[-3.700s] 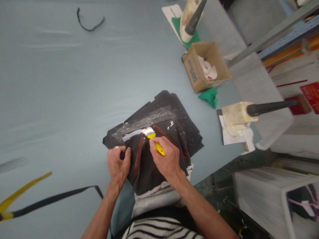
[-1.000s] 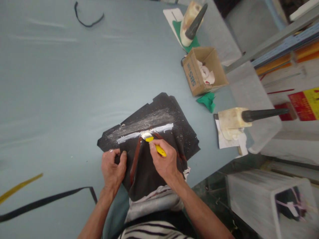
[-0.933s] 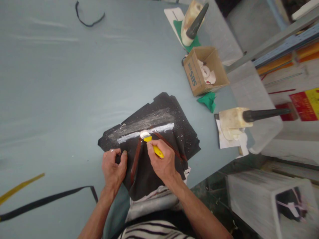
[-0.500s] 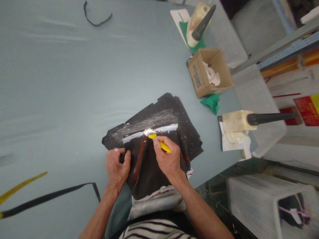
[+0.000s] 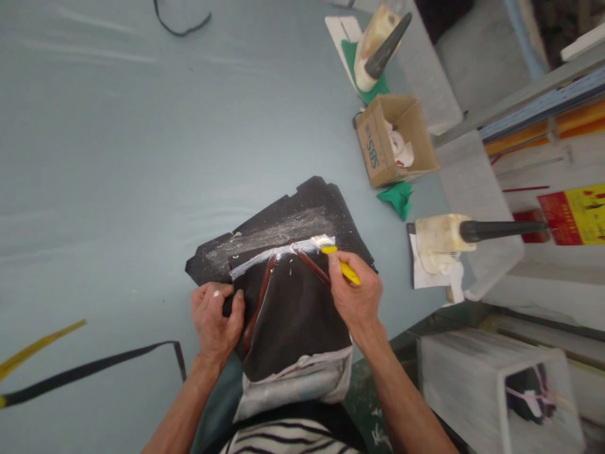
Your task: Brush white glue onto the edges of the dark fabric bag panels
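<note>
Surface (image 5: 118, 157): grey-blue, a white container (image 5: 456, 381) beside it.
Dark panel (image 5: 297, 309): I see it over a dark sheet (image 5: 314, 197), partly behind the right hand (image 5: 357, 293).
Cardboard box (image 5: 371, 148): farther off, beside a green scrap (image 5: 397, 199).
Left hand (image 5: 217, 320): at the panel's left edge; I cannot tell whether it grips.
Right hand: clamped on the yellow brush (image 5: 350, 273).
Bristles (image 5: 322, 240): at the right end of the white strip (image 5: 258, 260).

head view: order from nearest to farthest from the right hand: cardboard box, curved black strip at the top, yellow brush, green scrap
From the right hand:
1. yellow brush: held in it
2. green scrap: up and to the right, just below the box
3. cardboard box: just above the scrap
4. curved black strip: far up and to the left
</note>
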{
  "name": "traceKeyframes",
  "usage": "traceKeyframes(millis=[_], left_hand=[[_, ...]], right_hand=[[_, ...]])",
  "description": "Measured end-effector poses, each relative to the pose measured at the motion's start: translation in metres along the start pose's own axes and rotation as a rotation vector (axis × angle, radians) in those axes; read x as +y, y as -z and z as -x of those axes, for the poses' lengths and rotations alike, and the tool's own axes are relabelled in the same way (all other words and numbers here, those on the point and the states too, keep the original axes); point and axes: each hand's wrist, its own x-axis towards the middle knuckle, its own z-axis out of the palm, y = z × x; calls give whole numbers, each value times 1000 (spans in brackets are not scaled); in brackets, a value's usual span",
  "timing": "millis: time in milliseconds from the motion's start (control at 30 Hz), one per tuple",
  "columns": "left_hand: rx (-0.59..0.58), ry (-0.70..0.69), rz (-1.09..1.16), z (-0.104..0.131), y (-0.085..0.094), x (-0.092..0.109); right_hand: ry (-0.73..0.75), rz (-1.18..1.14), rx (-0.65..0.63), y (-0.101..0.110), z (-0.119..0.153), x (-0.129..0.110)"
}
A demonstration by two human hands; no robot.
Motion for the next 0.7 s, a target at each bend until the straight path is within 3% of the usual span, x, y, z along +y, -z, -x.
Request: traceKeyframes(millis=[133,267,400,500,700], left_hand=[[1,9,-3,0,-1,0],[21,-21,-4,1,-2,-1],[-2,49,6,3,-2,-3],[-36,153,25,4,-3,-3],[-36,253,63,4,-4,1]], right_hand=[[-46,-78,-27,-4,0,-6],[-18,-296,-194,-27,21,-48],[45,-464,-288,-37,39,-80],[73,-467,-327,-34,38,-74],[40,-222,-137,-28,27,-37]])
